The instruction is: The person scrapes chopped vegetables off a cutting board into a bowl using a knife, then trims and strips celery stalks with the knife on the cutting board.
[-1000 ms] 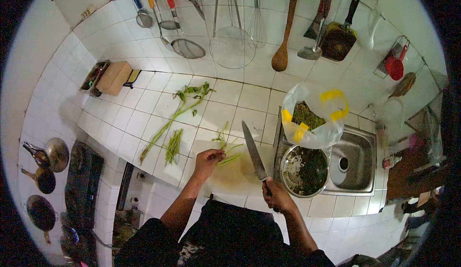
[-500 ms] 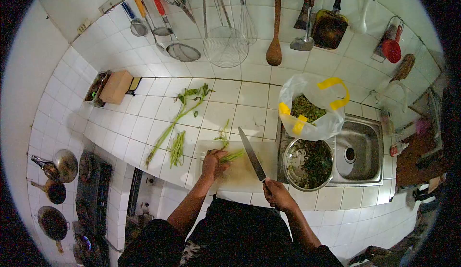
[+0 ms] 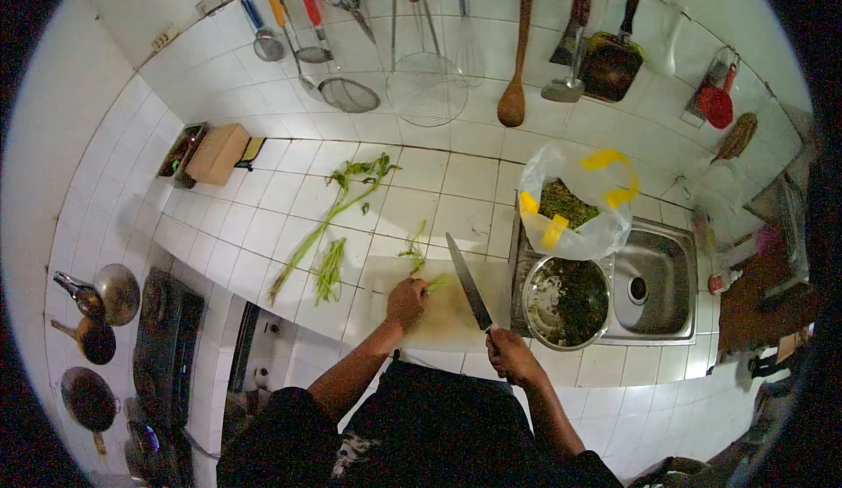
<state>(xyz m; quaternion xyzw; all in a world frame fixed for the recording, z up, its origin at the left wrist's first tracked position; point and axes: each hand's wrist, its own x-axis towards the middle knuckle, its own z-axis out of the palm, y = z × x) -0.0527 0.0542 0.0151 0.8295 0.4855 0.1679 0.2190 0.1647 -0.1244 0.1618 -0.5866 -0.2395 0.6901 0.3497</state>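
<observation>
My left hand [image 3: 407, 305] is closed around a small bunch of green stalks, whose tips [image 3: 439, 282] stick out on its right. It rests on the pale cutting board [image 3: 460, 326]. In my right hand [image 3: 514, 356] is the handle of a long kitchen knife [image 3: 468, 281]. The blade points up and away, over the right part of the board, apart from the stalks. Beyond the board lies a leafy sprig [image 3: 414, 249]. Left of it are a short bundle of stalks [image 3: 329, 272] and a long leafy stalk [image 3: 309, 241].
Right of the board, a steel bowl [image 3: 541, 314] holds chopped greens, beside the sink [image 3: 671, 269]. Behind the bowl stands an open plastic bag [image 3: 589, 243] of chopped greens. Utensils, including a wooden spoon [image 3: 512, 102], hang on the wall. A stove [image 3: 167, 348] is at left.
The view has shifted slightly. My left hand has moved a little to the right, and less of the stalks shows past its fingers. The knife stays raised in my right hand.
</observation>
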